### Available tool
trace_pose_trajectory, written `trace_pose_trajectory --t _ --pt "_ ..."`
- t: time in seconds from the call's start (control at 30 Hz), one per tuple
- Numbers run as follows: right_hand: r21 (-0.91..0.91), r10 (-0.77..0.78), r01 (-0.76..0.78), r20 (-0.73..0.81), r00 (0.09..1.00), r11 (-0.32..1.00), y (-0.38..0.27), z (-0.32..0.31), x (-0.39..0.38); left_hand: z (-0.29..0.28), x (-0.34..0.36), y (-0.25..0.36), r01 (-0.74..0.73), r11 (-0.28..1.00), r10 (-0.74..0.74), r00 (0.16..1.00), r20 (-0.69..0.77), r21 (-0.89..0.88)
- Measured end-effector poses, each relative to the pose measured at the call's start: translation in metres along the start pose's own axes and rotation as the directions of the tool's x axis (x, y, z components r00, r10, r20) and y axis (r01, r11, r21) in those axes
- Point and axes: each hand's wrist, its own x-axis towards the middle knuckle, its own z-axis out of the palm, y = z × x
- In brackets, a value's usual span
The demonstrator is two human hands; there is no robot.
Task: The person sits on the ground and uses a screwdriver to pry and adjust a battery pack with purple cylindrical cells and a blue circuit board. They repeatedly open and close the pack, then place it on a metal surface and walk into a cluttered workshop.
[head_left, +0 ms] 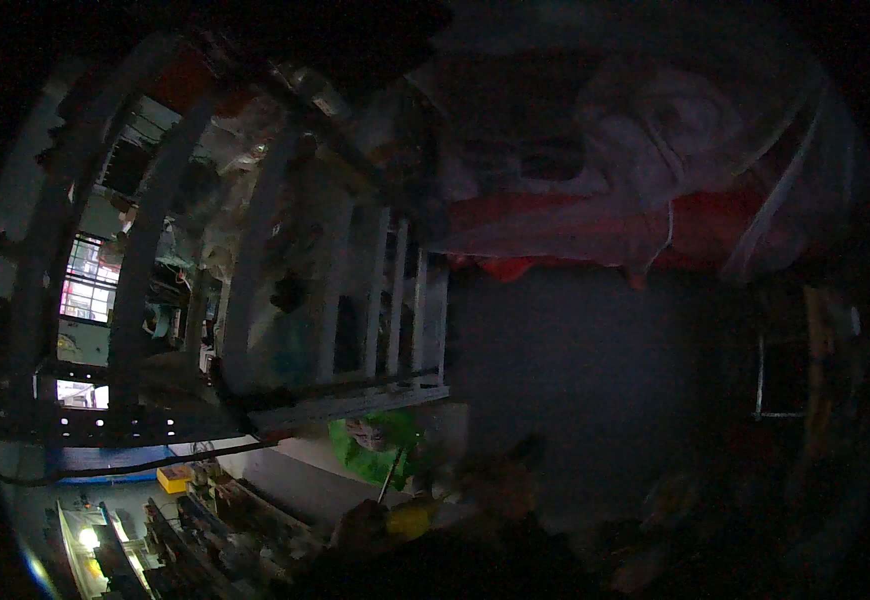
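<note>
The scene is very dark, and neither of my hands can be made out with certainty. A dim, blurred brownish shape low in the middle may be my left hand; its fingers do not show clearly. Another, fainter smear lies to its right, too dark to name. Just left of the first shape are a small yellow thing and a thin pale rod. Beyond them lies a crumpled bright green thing, perhaps a bag or cloth. Whether either hand touches any of these is hidden by the dark.
A pale frame with several bars fills the left side, with a bright window behind it. Sheer netting hangs over red cloth at the far right. A yellow box and a lit lamp are at lower left.
</note>
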Motion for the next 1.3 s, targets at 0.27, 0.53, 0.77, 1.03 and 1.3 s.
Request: trace_pose_trajectory --t 0.27,0.53,0.77,1.03,1.3 --pt "-0.013 -0.024 0.026 0.151 0.988 1.0 0.011 -0.012 0.0 0.026 -0.009 0.003 0.092 0.976 -0.092 0.996 0.009 -0.195" --pt "-0.155 -0.099 0.154 0.315 0.944 0.976 0.025 0.002 -0.009 0.057 -0.045 -0.044 0.073 0.903 -0.091 0.996 -0.023 -0.424" --pt "-0.336 -0.237 0.446 0.511 0.827 0.829 0.06 0.07 -0.028 0.122 -0.071 -0.16 -0.078 0.71 -0.009 0.993 -0.119 -0.7" --pt "-0.274 0.058 0.208 0.722 0.69 0.939 -0.119 0.251 -0.042 0.092 -0.212 -0.267 -0.456 0.611 -0.041 0.799 -0.6 -0.648" --pt "-0.009 0.103 -0.406 0.972 0.209 0.914 -0.235 0.446 -0.09 0.034 -0.357 -0.339 -0.421 0.476 -0.4 0.678 -0.617 -0.772"
